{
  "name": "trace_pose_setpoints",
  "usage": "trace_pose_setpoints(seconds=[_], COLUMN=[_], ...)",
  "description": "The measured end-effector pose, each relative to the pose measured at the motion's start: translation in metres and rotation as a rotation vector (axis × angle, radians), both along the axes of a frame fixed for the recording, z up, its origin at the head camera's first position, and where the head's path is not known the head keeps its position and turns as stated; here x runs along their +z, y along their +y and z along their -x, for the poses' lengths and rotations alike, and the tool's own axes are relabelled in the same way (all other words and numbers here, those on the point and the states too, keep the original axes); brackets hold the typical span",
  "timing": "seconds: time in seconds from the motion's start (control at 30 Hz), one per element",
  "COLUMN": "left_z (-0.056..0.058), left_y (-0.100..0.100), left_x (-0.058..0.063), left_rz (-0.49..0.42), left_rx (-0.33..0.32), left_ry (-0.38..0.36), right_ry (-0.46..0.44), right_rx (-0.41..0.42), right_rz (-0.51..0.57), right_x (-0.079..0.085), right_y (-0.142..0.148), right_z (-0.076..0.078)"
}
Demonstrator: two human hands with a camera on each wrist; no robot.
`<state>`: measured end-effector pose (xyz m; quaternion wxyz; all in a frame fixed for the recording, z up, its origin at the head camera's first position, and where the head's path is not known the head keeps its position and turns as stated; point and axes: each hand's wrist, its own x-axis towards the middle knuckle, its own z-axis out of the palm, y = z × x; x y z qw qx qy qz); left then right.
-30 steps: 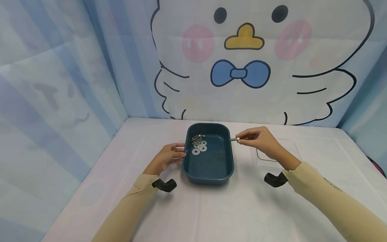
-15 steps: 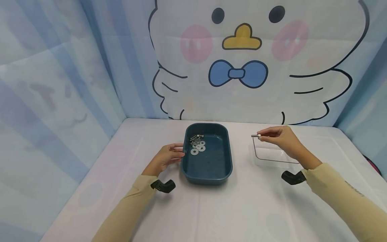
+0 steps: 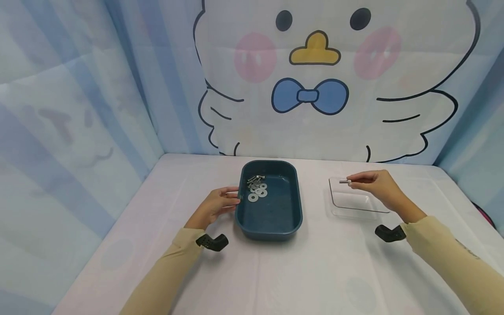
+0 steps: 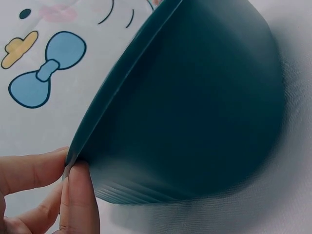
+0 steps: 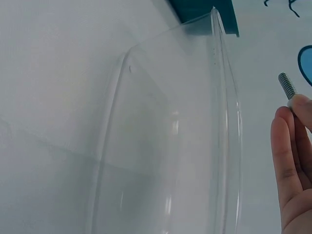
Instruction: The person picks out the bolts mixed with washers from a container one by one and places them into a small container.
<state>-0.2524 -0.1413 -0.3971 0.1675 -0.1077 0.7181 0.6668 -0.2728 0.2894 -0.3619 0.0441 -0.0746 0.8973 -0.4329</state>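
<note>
A dark teal plastic tray [image 3: 271, 221] stands mid-table, with several metal washers [image 3: 253, 197] and several bolts [image 3: 255, 179] heaped toward its left side. At its left rim, my left hand [image 3: 215, 204] pinches the edge between thumb and fingers, as the left wrist view shows with the fingers [image 4: 80, 200] against the outer wall. Between thumb and fingertips my right hand [image 3: 378, 186] holds one silver bolt [image 3: 344, 182] by its head end. Its threaded shank [image 5: 286, 85] points away from the hand. Beneath this hand sits a clear plastic box [image 3: 354, 214].
The pale tablecloth [image 3: 295, 280] covers the table. Behind it hangs a cartoon-printed curtain [image 3: 311, 135], and a blue-striped curtain [image 3: 78, 144] closes the left side. At the far right edge lies a dark cable [image 3: 485, 214].
My right hand has carried the bolt rightward, from beside the tray's right rim to above the clear box. The left hand has stayed at the tray's left rim.
</note>
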Motion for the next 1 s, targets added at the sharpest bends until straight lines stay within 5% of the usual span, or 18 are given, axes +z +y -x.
trace_pose_setpoints(seconds=[0.3, 1.0], left_z=[0.0, 0.001], left_y=[-0.002, -0.002], left_x=[-0.002, -0.002], left_rz=[-0.009, -0.018], left_rx=[-0.01, -0.001], left_ry=[0.007, 0.002], right_ry=[-0.048, -0.097], right_rx=[-0.024, 0.058], right_rz=[-0.061, -0.147], right_x=[-0.011, -0.025], right_y=[0.007, 0.007], right_z=[0.003, 0.009])
